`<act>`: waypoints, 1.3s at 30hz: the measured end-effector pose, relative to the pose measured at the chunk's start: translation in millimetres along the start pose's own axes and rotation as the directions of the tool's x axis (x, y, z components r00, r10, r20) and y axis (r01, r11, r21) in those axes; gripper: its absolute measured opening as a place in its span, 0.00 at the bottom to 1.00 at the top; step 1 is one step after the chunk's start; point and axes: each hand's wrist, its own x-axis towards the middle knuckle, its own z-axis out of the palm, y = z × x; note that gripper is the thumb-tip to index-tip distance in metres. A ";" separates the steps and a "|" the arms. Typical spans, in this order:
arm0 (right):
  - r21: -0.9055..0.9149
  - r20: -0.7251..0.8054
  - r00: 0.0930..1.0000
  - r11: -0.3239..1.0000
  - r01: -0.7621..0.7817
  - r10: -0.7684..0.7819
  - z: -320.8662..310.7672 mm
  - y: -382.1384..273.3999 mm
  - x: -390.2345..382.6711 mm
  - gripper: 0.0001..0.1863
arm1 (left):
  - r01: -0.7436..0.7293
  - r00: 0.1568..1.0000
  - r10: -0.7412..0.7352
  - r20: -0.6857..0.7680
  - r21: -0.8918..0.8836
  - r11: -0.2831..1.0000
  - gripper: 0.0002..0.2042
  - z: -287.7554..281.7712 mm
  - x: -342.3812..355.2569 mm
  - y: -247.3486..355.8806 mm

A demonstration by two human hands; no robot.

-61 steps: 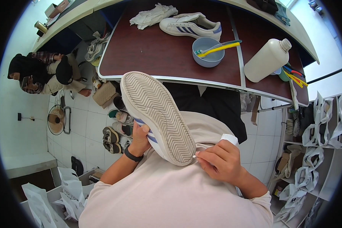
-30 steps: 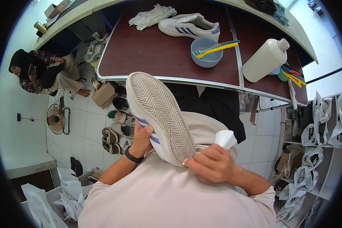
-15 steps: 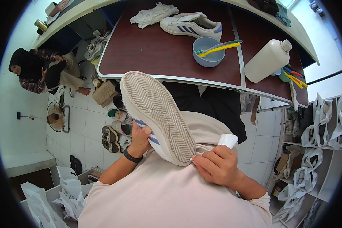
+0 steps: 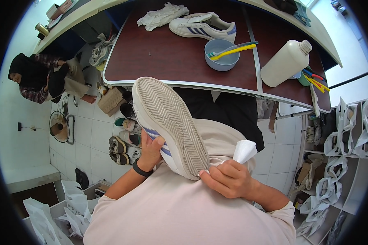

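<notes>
A white sneaker (image 4: pixel 171 122) with blue stripes is held up before me, its zigzag-patterned sole facing me. My left hand (image 4: pixel 152 150) grips the sneaker by its striped side, the thumb lying over the stripes. In my right hand (image 4: pixel 229 177), closed, is a white tissue or wipe (image 4: pixel 245 151). One end of it sticks up above the fist. The fingertips of that hand press against the lower end of the sole, at its right edge. A matching sneaker (image 4: pixel 204 27) lies on the table, beside a crumpled white cloth or paper (image 4: pixel 162 16).
On the dark red table (image 4: pixel 159 61) stand a blue-grey bowl (image 4: pixel 222 63) with brushes across it and a white bottle (image 4: pixel 285 63). Another person (image 4: pixel 49 77) sits at the far left. Shoes (image 4: pixel 118 150) line the floor; bagged items (image 4: pixel 330 183) fill shelves at right.
My right fingertips have shifted slightly left and down along the sole's end. More of the white tissue shows above the fist. My left hand keeps its grip on the sneaker.
</notes>
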 end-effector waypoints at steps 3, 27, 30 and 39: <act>-0.059 0.059 0.986 0.986 0.157 -0.154 -3.8 4.2 -0.4 0.11 | 0.025 1.000 -0.025 -0.001 0.042 0.999 0.45 4.7 0.9 3.0; 0.385 -0.072 0.889 0.835 -0.393 0.452 -0.3 9.4 4.5 0.13 | 0.086 0.993 -0.064 0.097 -0.237 0.968 0.40 -36.1 13.5 1.4; 0.402 -0.106 0.884 0.833 -0.380 0.455 4.1 11.9 8.2 0.12 | 0.098 0.992 -0.069 0.106 -0.289 0.952 0.39 -39.8 20.5 1.8; 0.576 -0.094 0.808 0.694 -0.432 0.582 34.5 24.9 4.1 0.06 | 0.297 0.922 -0.122 0.367 -0.472 0.830 0.44 -94.1 50.8 -43.8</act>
